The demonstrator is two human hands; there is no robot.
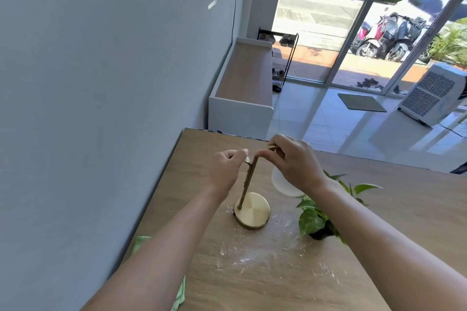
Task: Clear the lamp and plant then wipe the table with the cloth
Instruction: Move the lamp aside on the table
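Note:
A brass lamp stands on the wooden table [394, 212], its round base [252, 210] flat on the top and its thin stem [249, 179] rising up. My left hand [226, 169] grips the upper stem. My right hand [293, 160] holds the lamp's top arm, with the white shade [280, 183] hanging under my wrist. A leafy green plant [313, 218] in a dark pot sits to the right of the base, partly behind my right forearm. A green cloth [180, 217] lies at the table's left edge, mostly hidden by my left arm.
White powder [255, 255] is scattered on the table around and in front of the lamp base. A grey wall [101, 108] runs along the left. A white low cabinet [242, 88] stands beyond the table. A white air cooler [437, 93] is on the tiled floor near the glass doors.

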